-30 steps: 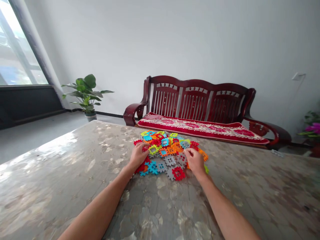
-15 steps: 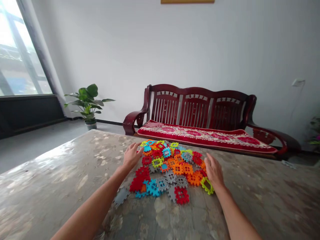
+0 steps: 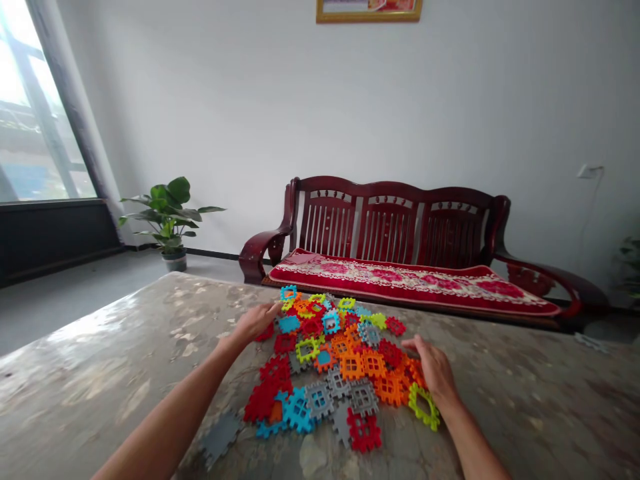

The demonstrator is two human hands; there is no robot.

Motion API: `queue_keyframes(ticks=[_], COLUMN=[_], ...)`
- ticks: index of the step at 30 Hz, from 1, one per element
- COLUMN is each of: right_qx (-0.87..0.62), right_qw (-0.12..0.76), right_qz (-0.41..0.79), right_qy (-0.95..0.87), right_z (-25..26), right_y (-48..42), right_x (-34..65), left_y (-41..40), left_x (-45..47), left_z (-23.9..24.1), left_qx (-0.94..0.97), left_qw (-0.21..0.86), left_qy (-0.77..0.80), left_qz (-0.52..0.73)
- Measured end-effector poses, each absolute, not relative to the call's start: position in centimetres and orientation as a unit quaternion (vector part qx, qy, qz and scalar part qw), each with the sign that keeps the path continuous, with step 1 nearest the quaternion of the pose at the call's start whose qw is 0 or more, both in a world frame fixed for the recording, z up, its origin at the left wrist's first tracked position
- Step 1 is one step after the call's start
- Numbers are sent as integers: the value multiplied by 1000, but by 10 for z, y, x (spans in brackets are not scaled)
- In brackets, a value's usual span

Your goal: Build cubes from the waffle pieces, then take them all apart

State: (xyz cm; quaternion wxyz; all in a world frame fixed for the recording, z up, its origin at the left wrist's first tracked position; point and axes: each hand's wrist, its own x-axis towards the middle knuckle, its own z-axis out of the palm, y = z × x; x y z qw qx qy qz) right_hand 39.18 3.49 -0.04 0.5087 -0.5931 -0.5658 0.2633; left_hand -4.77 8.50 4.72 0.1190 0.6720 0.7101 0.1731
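Note:
A loose pile of flat, toothed plastic building tiles in several colours lies on the table, some overlapping. My left hand (image 3: 256, 321) is at the pile's far left edge, fingers stretched out and partly hidden. Close to its fingertips are a blue frame tile (image 3: 289, 293) and a solid blue tile (image 3: 289, 325); a red tile (image 3: 266, 332) shows beneath that hand. At the right edge, my right hand (image 3: 434, 367) has its fingers extended beside orange tiles (image 3: 393, 387) and a lime-green frame tile (image 3: 424, 406). I see nothing held in either hand.
A grey tile (image 3: 220, 437) lies apart at the near left, by my left forearm. The patterned table (image 3: 125, 360) reaches toward a dark red wooden bench (image 3: 390, 220) with a floral cushion. A potted plant (image 3: 173, 220) stands at the left; a small grey object (image 3: 591, 343) lies far right.
The view has shifted, so the tiles appear larger and lower. My left hand has moved slightly left, and a blue frame tile now shows beyond its fingertips. Both hands remain at the pile's sides.

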Motion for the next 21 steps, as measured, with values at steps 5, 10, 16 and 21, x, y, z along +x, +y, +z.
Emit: queue_keyframes(ticks=[5,10,16,21], right_qx=[-584,-589,-589,-587], right_qw=[607,607,582,587], right_qz=[271,270,284,288], right_qy=[-466,-460,-482,-478], right_z=[-10,-10,-6,-6], right_y=[40,38,36,37], right_x=[398,399,395,394], left_y=[116,155,148,130], left_x=[-46,-16,2,-12], left_z=[66,54,26,31], left_qx=[628,670,716,812], left_qw=[64,63,69,84], left_qy=[753,722,686,574], left_qz=[188,159,109,69])
